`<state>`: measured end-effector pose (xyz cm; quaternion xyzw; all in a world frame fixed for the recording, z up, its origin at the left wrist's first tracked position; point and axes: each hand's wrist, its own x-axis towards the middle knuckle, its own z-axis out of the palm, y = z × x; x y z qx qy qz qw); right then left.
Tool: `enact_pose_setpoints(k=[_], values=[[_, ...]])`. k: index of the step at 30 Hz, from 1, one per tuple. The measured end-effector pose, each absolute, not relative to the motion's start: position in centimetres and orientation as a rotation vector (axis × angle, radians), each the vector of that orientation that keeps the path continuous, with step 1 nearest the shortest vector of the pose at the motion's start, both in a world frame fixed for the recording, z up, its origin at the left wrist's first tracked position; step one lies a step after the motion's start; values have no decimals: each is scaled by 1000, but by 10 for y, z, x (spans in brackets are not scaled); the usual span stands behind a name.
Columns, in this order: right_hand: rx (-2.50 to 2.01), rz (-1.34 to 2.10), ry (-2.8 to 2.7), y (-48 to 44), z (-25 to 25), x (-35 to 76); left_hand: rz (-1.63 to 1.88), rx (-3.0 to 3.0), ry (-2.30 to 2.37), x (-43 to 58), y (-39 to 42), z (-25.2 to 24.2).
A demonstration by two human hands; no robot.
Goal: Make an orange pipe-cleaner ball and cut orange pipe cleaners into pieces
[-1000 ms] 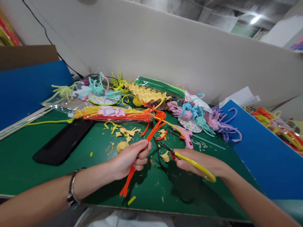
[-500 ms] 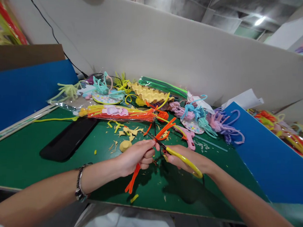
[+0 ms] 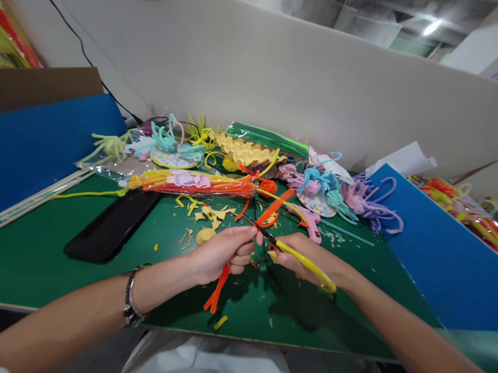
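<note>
My left hand [image 3: 230, 251] is closed on orange pipe cleaners [image 3: 217, 295], whose ends stick out below the fist and above it toward the upper right. In my right hand [image 3: 307, 254] are scissors with yellow handles [image 3: 309, 265]. Their dark blades cross the orange strands right at my left fingertips. How far the blades are apart is hard to tell. Cream scraps [image 3: 215, 213] and a small round cream piece [image 3: 205, 235] lie just beyond my left hand. A pink glue gun [image 3: 312, 224] rests behind my right hand.
A black phone [image 3: 112, 228] lies at the left on the green table [image 3: 34, 255]. Behind are a bag of orange and yellow pipe cleaners [image 3: 195, 183], green ones [image 3: 267, 139], pastel bundles [image 3: 310, 180] and a wavy cream piece [image 3: 248, 152]. Blue panels [image 3: 442, 253] flank the table.
The orange strands above my left fist have drawn closer together and look blurred. Both hands and the scissors stay nearly in place. The view has shifted slightly.
</note>
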<state>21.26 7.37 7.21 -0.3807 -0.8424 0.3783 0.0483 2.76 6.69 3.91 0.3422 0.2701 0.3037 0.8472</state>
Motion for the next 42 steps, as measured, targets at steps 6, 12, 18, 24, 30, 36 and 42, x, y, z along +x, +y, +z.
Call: enact_pose_setpoints(k=[6, 12, 18, 24, 30, 36, 42], values=[[-1221, 1224, -2545, 74, 71, 214, 611, 732, 581, 26, 67, 37], [-1284, 1237, -2537, 74, 69, 217, 585, 739, 619, 26, 67, 36], [-1353, 1280, -2484, 74, 67, 217, 553, 743, 609, 26, 67, 35], [-1462, 1385, -2313, 76, 65, 219, 604, 786, 629, 21, 70, 31], [-1331, 1234, -2065, 84, 71, 223, 660, 791, 597, 17, 63, 34], [-1034, 1251, -1868, 85, 76, 200, 616, 791, 633, 27, 55, 46], [-929, 1338, -1871, 81, 68, 181, 611, 828, 695, 32, 57, 50]])
